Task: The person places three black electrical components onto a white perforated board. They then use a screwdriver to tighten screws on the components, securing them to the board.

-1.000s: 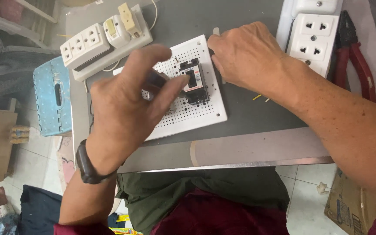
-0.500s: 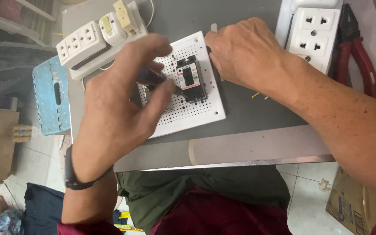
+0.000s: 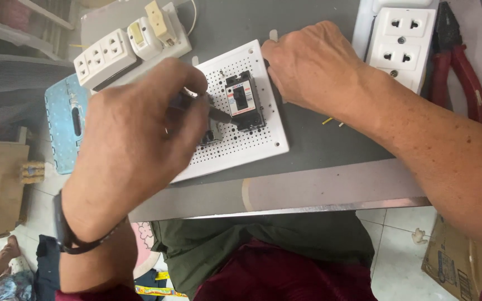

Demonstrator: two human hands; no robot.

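Left hand (image 3: 135, 139) closed around dark slim screwdriver (image 3: 205, 108), tip touching small black circuit breaker (image 3: 245, 101) on white perforated plastic board (image 3: 252, 142), right hand (image 3: 313, 67) curled over board's far right edge, grey table (image 3: 319, 145).

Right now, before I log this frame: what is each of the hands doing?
Left hand: closed on a dark tool, tip at the breaker.
Right hand: resting on the perforated board's far edge; grip cannot be told.
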